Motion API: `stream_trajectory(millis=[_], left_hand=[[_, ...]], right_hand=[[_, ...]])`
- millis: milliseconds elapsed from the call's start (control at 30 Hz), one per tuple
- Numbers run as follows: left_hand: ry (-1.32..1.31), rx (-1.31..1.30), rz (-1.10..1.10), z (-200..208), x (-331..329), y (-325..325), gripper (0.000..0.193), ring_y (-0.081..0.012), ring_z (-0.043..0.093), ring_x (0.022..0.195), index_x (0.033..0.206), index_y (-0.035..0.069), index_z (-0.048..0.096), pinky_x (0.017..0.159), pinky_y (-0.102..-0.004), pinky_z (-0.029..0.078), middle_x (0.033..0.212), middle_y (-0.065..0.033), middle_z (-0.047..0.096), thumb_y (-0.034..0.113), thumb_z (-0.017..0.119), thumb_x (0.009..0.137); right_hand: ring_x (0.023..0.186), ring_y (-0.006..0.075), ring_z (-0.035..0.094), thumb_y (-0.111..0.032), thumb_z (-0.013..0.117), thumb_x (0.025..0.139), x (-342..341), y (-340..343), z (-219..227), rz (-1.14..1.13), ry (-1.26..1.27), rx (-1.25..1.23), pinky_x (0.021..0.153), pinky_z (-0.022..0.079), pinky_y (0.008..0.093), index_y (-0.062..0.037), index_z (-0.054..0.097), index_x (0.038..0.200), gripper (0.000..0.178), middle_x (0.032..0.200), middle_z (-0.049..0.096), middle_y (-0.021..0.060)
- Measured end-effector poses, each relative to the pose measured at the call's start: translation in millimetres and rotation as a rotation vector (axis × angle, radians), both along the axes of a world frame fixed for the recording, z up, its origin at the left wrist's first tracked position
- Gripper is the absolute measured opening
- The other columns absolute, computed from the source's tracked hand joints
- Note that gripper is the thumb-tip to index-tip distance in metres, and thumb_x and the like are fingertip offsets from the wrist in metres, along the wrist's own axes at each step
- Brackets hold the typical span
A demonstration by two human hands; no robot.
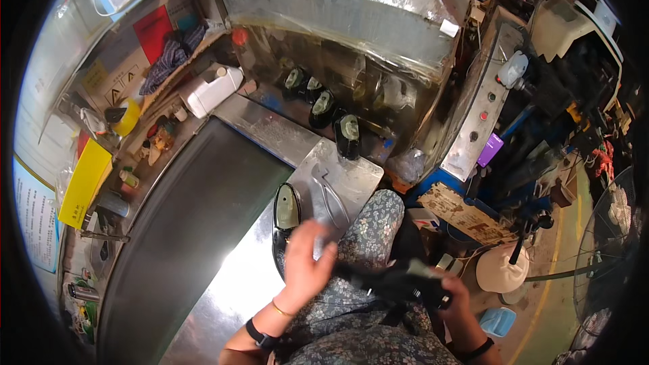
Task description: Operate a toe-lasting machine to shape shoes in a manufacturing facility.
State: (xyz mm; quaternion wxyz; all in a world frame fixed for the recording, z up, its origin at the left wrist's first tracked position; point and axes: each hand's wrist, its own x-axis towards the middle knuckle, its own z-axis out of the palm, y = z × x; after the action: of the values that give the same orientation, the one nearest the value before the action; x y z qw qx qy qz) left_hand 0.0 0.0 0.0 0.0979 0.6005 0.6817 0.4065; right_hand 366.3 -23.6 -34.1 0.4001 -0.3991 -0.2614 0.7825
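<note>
My right hand is closed round one end of a dark, glossy shoe, which lies across my lap and is blurred by motion. My left hand is over the metal ledge, thumb toward my lap, its fingers smeared. Just beyond it stands a black shoe with a pale green shoe last in it; the hand covers part of that shoe, and contact is unclear. Metal pincers lie on a steel plate beside my knee. Another black shoe rests past the plate.
A dark conveyor belt runs along my left. Several lasted shoes stand under a metal hood. At left, a shelf bears a white jug and yellow tape. To my right are a control panel and a pale plastic container.
</note>
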Motion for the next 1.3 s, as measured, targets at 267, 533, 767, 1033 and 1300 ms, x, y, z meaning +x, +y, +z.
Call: stream_trajectory(millis=[267, 533, 767, 1033, 1300], left_hand=[[0.053, -0.138, 0.188, -40.7, -41.5, 45.3, 0.074, -0.0467, 0.045, 0.124, 0.135, -0.006, 0.041, 0.106, -0.0488, 0.036, 0.135, -0.0315, 0.046, 0.023, 0.075, 0.076], [0.100, -0.166, 0.228, -49.2, -44.8, 45.5, 0.077, -0.0459, 0.046, 0.124, 0.136, -0.004, 0.041, 0.106, -0.0477, 0.037, 0.135, -0.0306, 0.047, 0.021, 0.076, 0.072], [-0.703, -0.189, 0.245, -57.6, -90.9, 28.2, 0.066, -0.0281, 0.063, 0.108, 0.136, -0.005, 0.045, 0.091, -0.0340, 0.050, 0.122, -0.0186, 0.061, 0.012, 0.072, 0.078], [-1.767, 0.000, 0.037, 26.4, 25.8, 45.0, 0.048, -0.0207, 0.057, 0.109, 0.135, 0.002, 0.045, 0.097, -0.0360, 0.046, 0.120, -0.0093, 0.060, 0.021, 0.060, 0.093], [-1.842, -0.246, -0.351, 69.6, 147.1, 59.5, 0.044, -0.0198, 0.062, 0.095, 0.131, 0.004, 0.046, 0.085, -0.0346, 0.052, 0.109, -0.0089, 0.062, 0.004, 0.059, 0.088]], right_hand=[[0.103, 0.0238, 0.060, -0.019, 0.075, 0.081, -125.9, 211.8, -6.0, -0.416, -0.793, 0.844, 0.092, 0.047, 0.0341, 0.0027, 0.050, 0.127, 0.057, 0.115, 0.061, 0.0158], [0.114, 0.0542, 0.052, -0.038, 0.069, 0.084, -260.2, 337.2, -54.2, 0.081, -1.340, 0.780, 0.095, 0.047, 0.0490, -0.0041, 0.022, 0.148, 0.086, 0.137, 0.030, 0.0457], [0.127, 0.0494, 0.042, -0.033, 0.069, 0.086, -268.2, 282.1, -38.5, 0.206, -1.168, 1.181, 0.105, 0.039, 0.0487, 0.0007, 0.042, 0.137, 0.067, 0.145, 0.033, 0.0333], [0.144, 0.0179, 0.021, 0.003, 0.069, 0.080, -180.5, 85.5, 58.0, 0.363, -0.003, 0.326, 0.114, 0.024, 0.0324, -0.0067, 0.008, 0.155, 0.098, 0.161, 0.010, 0.0089], [0.136, 0.0180, 0.036, -0.008, 0.070, 0.085, -74.5, 28.1, 119.0, -0.025, -0.210, 0.594, 0.109, 0.033, 0.0323, -0.0066, 0.005, 0.155, 0.095, 0.154, 0.030, 0.0128]])
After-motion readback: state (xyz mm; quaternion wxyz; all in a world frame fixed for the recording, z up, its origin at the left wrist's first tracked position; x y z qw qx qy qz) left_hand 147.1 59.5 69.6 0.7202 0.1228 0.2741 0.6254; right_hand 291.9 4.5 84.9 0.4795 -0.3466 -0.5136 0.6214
